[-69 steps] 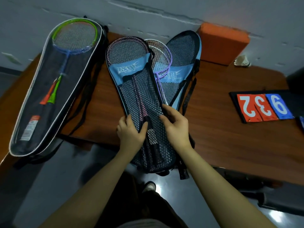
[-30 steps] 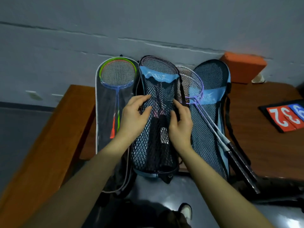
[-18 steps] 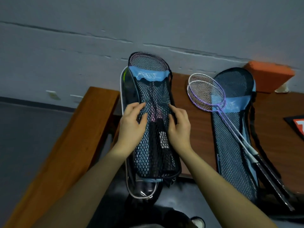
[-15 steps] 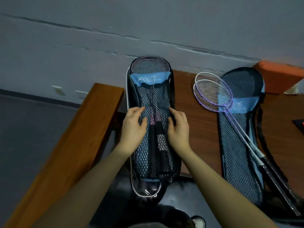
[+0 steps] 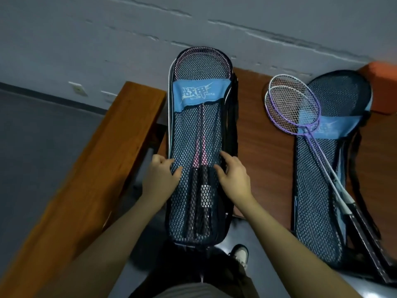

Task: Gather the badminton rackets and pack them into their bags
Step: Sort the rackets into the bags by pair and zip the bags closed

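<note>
A black mesh racket bag [image 5: 199,130] with a blue band lies lengthwise in front of me, with pink rackets [image 5: 198,151] zipped inside. It rests on top of another bag, of which only a white rim [image 5: 169,104] shows. My left hand [image 5: 160,177] grips the mesh bag's left edge and my right hand [image 5: 234,177] holds its right edge, both near the racket handles. To the right, two purple and white rackets [image 5: 294,106] lie loose on top of a second mesh bag [image 5: 315,190].
The bags lie on a brown wooden table [image 5: 257,147] against a grey wall, their lower ends hanging over the near edge. A wooden side piece [image 5: 96,168] runs diagonally at left. An orange block [image 5: 382,87] sits at far right. My shoe [image 5: 241,254] shows below.
Both hands carried the bag with the pink rackets leftward and set it on top of the white-rimmed bag. The purple rackets and second mesh bag stayed put at right.
</note>
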